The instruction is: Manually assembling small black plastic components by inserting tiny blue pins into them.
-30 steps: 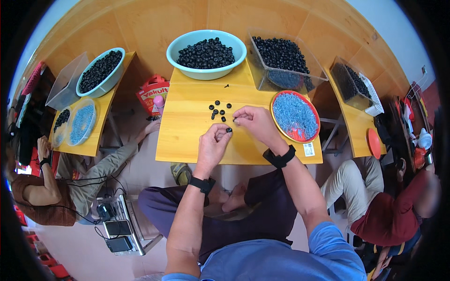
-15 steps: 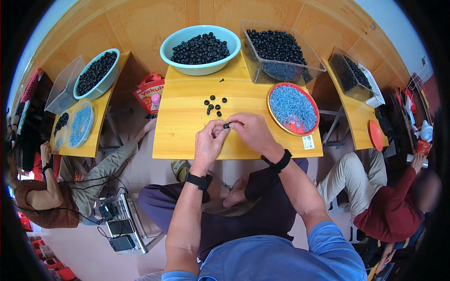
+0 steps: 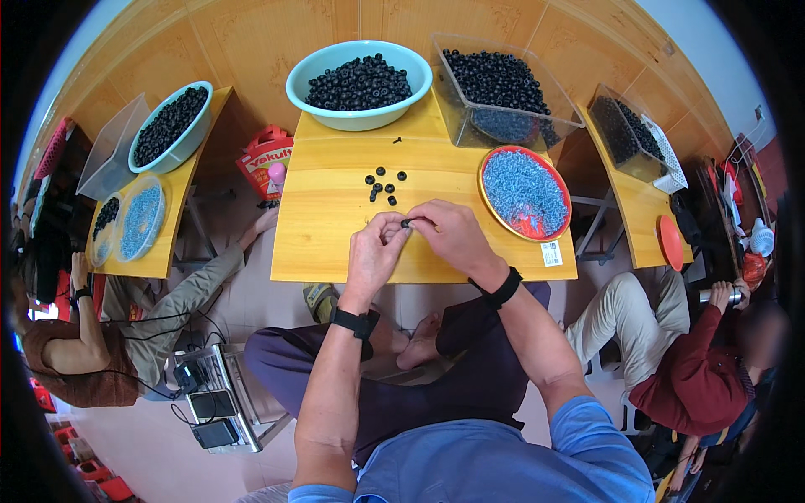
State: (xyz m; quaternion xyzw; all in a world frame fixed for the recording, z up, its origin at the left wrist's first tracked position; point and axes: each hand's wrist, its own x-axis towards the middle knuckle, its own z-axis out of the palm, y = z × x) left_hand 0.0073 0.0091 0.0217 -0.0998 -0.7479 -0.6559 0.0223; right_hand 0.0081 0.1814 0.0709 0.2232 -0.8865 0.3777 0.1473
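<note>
While my left hand [image 3: 373,253] and right hand [image 3: 454,238] pinch black piece [image 3: 407,224], seemingly unfinished, loose pieces [image 3: 390,189] lie on table [image 3: 323,243], bowl [image 3: 359,120] and tub [image 3: 459,132] well filled; finished count unclear.

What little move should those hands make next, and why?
Probably a gentle press with the right hand while the left hand steadies the small black piece: both hands meet at it, one from each side. They partly hide it, so I can't tell how it sits.

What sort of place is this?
Probably a small-parts handwork workshop: a turquoise basin heaped with black round parts, a red tray of small bluish pieces, and people seated by side tables bearing similar containers.
</note>
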